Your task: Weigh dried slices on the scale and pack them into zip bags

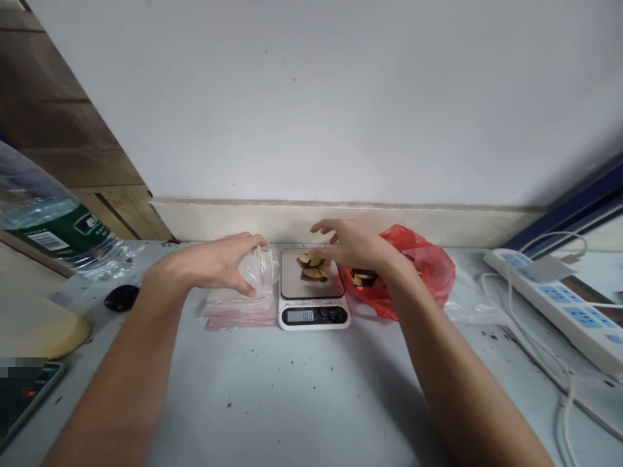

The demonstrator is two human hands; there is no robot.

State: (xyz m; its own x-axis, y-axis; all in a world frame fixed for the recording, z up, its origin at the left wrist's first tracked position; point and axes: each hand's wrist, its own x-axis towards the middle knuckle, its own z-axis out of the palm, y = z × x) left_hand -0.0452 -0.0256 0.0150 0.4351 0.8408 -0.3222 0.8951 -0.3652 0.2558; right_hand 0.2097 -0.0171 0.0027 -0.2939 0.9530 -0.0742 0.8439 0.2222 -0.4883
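Observation:
A small digital scale (314,314) on the table reads about 10.9, and several brown dried slices (315,267) lie on its plate. My right hand (353,243) is over the right side of the plate, fingers apart, its thumb close to the slices; whether it touches them I cannot tell. To the left of the scale, my left hand (219,263) has a clear zip bag (261,267) between thumb and fingers, the bag bulging partly open. Below that hand lies a stack of clear zip bags with red lines (241,314). Behind my right forearm sits a red plastic bag (440,275) holding more dark slices (364,279).
A white power strip (559,301) with cables (535,347) runs along the right. A large water bottle (63,220), a black rounded object (121,298) and a phone (36,392) are at the left. Behind the table stands a white wall (331,117).

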